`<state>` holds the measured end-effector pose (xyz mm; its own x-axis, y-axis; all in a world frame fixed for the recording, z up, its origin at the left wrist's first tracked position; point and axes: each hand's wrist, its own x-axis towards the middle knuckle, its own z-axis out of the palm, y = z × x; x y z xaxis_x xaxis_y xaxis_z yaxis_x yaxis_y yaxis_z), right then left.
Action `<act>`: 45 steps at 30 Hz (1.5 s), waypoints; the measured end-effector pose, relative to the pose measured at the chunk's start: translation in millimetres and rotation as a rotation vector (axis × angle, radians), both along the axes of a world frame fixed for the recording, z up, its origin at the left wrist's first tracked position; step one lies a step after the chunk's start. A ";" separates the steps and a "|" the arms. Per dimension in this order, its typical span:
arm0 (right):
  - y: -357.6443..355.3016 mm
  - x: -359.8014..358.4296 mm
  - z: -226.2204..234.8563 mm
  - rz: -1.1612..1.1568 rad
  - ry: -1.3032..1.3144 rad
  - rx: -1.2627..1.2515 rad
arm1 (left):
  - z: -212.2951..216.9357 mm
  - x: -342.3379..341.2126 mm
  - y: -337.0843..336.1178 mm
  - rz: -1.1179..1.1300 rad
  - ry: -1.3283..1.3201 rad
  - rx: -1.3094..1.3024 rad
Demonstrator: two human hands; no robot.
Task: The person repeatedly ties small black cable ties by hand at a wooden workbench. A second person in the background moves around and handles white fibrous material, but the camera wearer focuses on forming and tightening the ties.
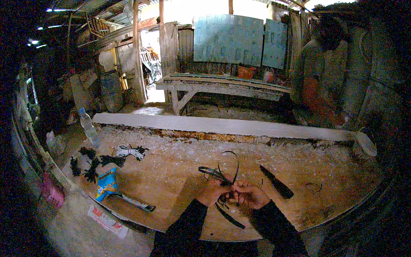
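My left hand and my right hand meet over the near middle of the wooden table. Between them is a bundle of thin black strips, looped at the top, with loose ends sticking out. My left hand is closed around the bundle. The right fingers pinch the strips close beside the left hand; exactly which strands they grip is hard to make out. Below the hands a flat black strip slants over the tabletop. Right of my right hand lies a dark, tapered, knife-like piece, not touching it.
Small black bundles and a white-and-black bundle lie on the table's left side. Near them are a blue snack packet and a clear bottle. A long pale board spans the far edge. Another person stands far right.
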<state>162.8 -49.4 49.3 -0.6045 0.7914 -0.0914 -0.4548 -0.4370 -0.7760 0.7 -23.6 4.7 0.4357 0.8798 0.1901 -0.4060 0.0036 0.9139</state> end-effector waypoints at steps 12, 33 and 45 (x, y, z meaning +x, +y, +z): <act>-8.3 -4.6 8.7 -0.084 -0.054 0.046 | -16.6 1.8 1.9 -0.025 -0.276 -0.117; 5.3 -8.5 -13.5 -0.322 -0.134 0.247 | 5.6 2.6 -0.6 0.132 -0.158 -0.177; 0.1 -11.4 -12.2 -0.376 -0.009 0.094 | 3.4 7.4 -0.7 0.154 -0.247 -0.162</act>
